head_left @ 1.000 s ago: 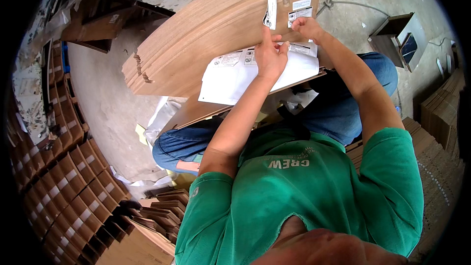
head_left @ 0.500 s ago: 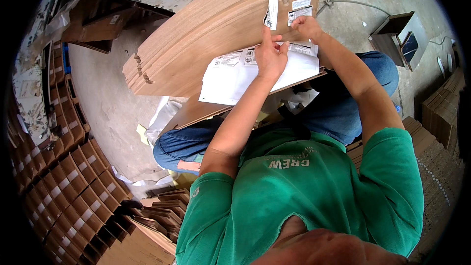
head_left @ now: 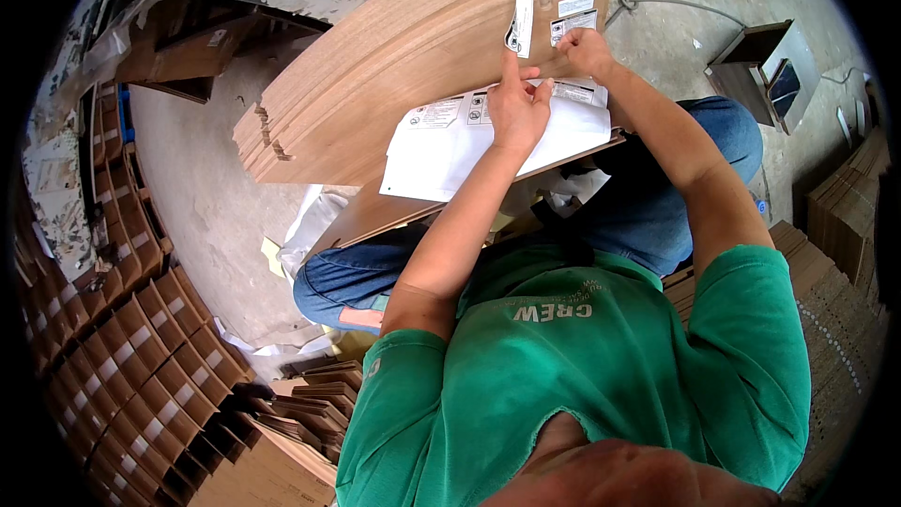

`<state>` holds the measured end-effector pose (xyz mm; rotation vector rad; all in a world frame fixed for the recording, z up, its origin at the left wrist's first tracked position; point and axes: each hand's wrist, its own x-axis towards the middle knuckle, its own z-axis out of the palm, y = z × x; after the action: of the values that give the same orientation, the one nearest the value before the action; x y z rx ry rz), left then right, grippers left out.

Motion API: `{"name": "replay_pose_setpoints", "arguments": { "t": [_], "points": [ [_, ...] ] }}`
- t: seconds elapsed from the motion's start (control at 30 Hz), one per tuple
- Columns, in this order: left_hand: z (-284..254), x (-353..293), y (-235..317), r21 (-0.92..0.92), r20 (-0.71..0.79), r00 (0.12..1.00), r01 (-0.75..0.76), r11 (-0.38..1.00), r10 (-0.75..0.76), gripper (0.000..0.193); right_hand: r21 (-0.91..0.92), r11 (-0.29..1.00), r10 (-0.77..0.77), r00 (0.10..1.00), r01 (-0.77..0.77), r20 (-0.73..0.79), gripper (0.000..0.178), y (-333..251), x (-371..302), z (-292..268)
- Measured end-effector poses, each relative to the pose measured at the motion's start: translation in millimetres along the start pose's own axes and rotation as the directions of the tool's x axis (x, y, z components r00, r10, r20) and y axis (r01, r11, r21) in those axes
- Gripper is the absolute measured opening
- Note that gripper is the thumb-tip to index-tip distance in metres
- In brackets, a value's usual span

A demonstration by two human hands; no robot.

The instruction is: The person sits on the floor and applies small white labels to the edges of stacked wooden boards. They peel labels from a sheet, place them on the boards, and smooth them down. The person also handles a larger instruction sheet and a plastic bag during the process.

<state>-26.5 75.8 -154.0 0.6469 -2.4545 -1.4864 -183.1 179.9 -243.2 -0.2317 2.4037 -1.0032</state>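
My left hand [head_left: 517, 111] reaches over a white label sheet [head_left: 422, 160], its index finger stretched up and the other fingers apart. A small white label [head_left: 522, 26] with a curled edge meets that fingertip; whether it is stuck to the finger or to the wood, I cannot tell. With fingers pinched, my right hand [head_left: 587, 53] is at the lower edge of another printed label [head_left: 569, 28] on the wooden panels [head_left: 375, 84]. Above this one sits a further white label [head_left: 576, 5]. The sheet lies on a brown board [head_left: 366, 211] across my lap.
The curved, notched panels lean together in front of me. A box-like wooden piece [head_left: 765, 75] stands on the concrete floor at right, near a grey cord [head_left: 676, 5]. Cardboard dividers [head_left: 122, 366] fill the left side, and stacked brown boards [head_left: 845, 207] the right.
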Motion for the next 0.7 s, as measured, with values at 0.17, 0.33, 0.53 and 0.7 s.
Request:
{"name": "replay_pose_setpoints", "arguments": {
  "t": [0.17, 0.33, 0.53, 0.7],
  "points": [
    [0.6, -0.4, 2.8, -0.022, -0.01, 1.0, 0.014, 1.0, -0.015, 0.078, -0.03, 0.999, -0.015, 0.999, 0.013, -0.035, 0.018, 2.7, 1.9, 2.2],
    [-0.1, -0.5, 2.8, -0.024, -0.006, 1.0, 0.026, 0.999, -0.026, 0.078, -0.049, 0.999, -0.017, 0.999, 0.015, -0.047, 0.018, 0.3, 0.6, 3.6],
    [-0.2, 0.2, 2.3, 0.003, 0.014, 1.0, 0.017, 1.0, -0.017, 0.081, -0.122, 0.992, -0.02, 0.997, 0.012, -0.068, 0.019, 3.4, 4.3, 8.6],
    [0.0, 1.2, 2.2, 0.007, 0.023, 0.999, 0.035, 0.999, -0.035, 0.081, -0.134, 0.991, -0.021, 0.993, 0.005, -0.116, 0.019, 3.6, 2.3, 13.4]
  ]
}}
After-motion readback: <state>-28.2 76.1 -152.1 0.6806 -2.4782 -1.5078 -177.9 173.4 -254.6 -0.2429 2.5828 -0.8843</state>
